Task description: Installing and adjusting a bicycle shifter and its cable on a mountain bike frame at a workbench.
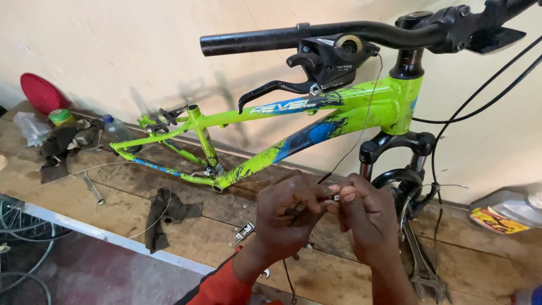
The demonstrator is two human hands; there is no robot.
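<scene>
A bright green and blue bicycle frame (265, 133) stands on a wooden bench, with black handlebars (316, 35) and a black brake lever and shifter (319, 70) near the top. A thin cable (367, 118) runs down from the shifter to my hands. My left hand (285, 217) and my right hand (367, 217) meet in front of the frame's lower tube. Both pinch the end of that cable, where a small silver end piece (336, 197) shows between the fingertips. A red sleeve covers my left forearm.
A black rag (166, 217), a spanner (93, 191), a plastic bottle (116, 129), a red dish (40, 93) and more rags lie on the wooden bench (186, 237). Pliers (423, 265) lie by the black fork (395, 169). A grey container (508, 210) sits at right. A wheel rim (22, 226) is lower left.
</scene>
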